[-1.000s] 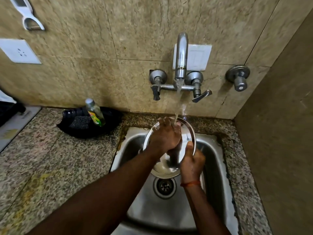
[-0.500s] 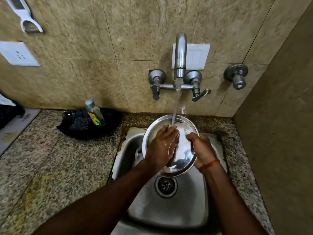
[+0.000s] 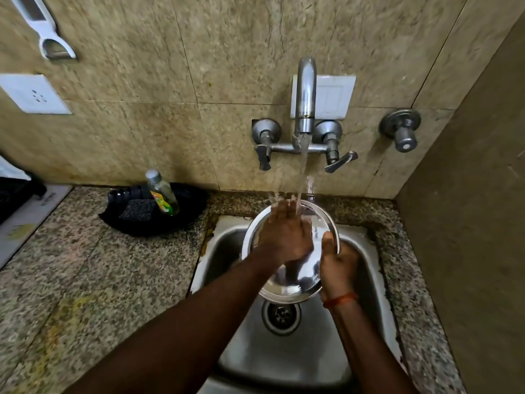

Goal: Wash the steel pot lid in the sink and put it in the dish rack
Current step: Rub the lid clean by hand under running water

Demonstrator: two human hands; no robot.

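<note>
Rinsing steel pot lid [image 3: 295, 285] under tap [image 3: 305, 103], still mid-wash.
Right hand [image 3: 338, 261] now clamped lower on right rim; left hand [image 3: 285, 240] flat, fingers apart, rubbing.

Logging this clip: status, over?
Right hand grips lid rim. Left hand flat on lid under tap stream. Nothing in the way.

Water is running from the curved chrome wall tap [image 3: 305, 92] onto a round shiny steel pot lid [image 3: 295, 285] over the steel sink [image 3: 366, 251]. The right hand [image 3: 338, 263] is gripping its rim while the left hand [image 3: 284, 240] is lying spread across its face.
</note>
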